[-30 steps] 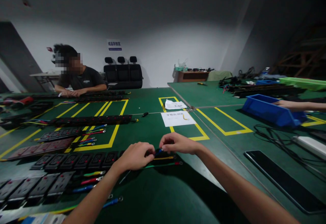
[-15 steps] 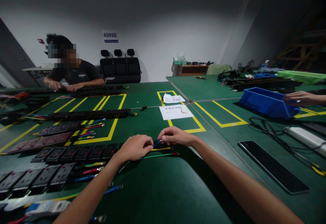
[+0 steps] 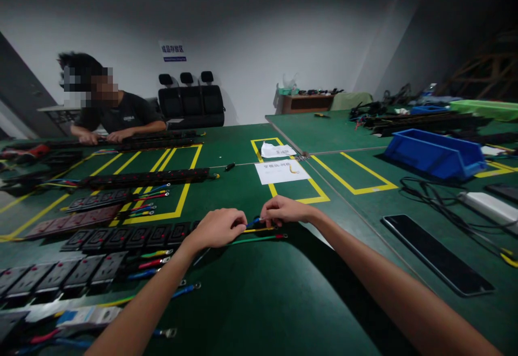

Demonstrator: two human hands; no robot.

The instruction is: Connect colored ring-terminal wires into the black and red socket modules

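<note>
Green table is filling the lower frame. Black socket strip is lying left of centre, right end disappearing behind the left hand. Left thumb and fingers are pinching the blue wire; right hand, right of centre, is pinching near its tip, contact partly hidden. Green wire and yellow wire are lying just below. Blue wire is spanning between the hands, frame centre; probably handling light, springy, slightly slick. Insulation is looking like the best hold.
</note>
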